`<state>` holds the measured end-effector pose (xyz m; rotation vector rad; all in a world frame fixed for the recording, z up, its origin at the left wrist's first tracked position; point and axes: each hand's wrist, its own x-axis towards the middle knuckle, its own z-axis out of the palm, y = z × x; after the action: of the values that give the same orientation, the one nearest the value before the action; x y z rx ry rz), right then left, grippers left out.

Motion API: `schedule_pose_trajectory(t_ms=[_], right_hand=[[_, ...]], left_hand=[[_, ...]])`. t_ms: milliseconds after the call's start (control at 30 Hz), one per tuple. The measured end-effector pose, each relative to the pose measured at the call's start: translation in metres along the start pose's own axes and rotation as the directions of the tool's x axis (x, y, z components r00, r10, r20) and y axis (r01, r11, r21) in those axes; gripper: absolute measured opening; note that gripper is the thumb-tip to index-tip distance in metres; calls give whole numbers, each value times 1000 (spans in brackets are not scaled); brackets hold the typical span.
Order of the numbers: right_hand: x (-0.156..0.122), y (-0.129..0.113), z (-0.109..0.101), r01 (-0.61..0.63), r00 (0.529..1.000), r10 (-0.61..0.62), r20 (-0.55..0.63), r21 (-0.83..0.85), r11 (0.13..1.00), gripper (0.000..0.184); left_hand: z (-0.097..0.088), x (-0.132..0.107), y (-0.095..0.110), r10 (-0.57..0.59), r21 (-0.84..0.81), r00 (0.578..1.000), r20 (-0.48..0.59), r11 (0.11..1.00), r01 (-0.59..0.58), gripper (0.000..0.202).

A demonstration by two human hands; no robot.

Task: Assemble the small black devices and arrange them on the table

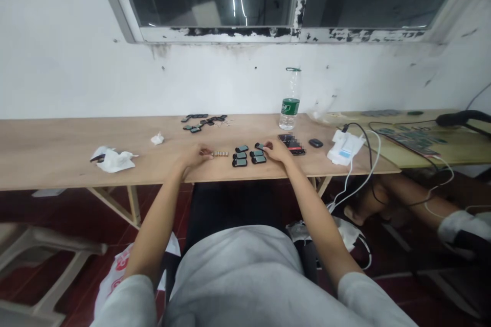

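In the head view my left hand (197, 154) rests low over the table, its fingers curled at the left end of a row of small silvery pieces (221, 154). Thumb and forefinger close in on that end piece. My right hand (277, 151) pinches a small black case with a grey-green face (260, 146), at the top of a short column. Below it lie two similar black cases (258, 159). Three more of these cases (240, 162) form a column between my hands. The cases' exact kind is too small to tell.
Dark pieces (203, 122) lie piled at the back. A water bottle (289, 107), a phone (292, 144), a black oval item (315, 143) and a white package (345, 147) with cables stand rightward. Crumpled tissue (115, 160) lies left. Another person's arm (414, 196) shows at right.
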<state>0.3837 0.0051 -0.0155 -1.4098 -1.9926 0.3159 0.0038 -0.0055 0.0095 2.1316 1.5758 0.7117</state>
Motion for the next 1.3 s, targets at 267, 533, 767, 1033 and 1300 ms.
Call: schedule_pose_trajectory(t_ms=[267, 533, 767, 1033, 1300], right_hand=[[0, -2, -3, -15, 999, 18, -42, 79, 997, 25], [-3, -12, -11, -61, 995, 67, -72, 79, 995, 19], [-8, -40, -17, 1, 996, 27, -91, 292, 956, 19], [-19, -78, -14, 11, 1000, -18, 7, 562, 827, 22], [-21, -89, -10, 43, 993, -105, 49, 686, 726, 26]], left_hand=[[4, 4, -9, 20, 0, 1000, -5, 1000, -20, 42], [3, 0, -1, 7, 27, 998, -61, 1000, -6, 31], [1, -9, 39, 330, -4, 939, -101, 943, -332, 35], [22, -27, 100, 501, -3, 850, -165, 861, -508, 33], [25, -30, 110, 542, 61, 821, -178, 839, -540, 33]])
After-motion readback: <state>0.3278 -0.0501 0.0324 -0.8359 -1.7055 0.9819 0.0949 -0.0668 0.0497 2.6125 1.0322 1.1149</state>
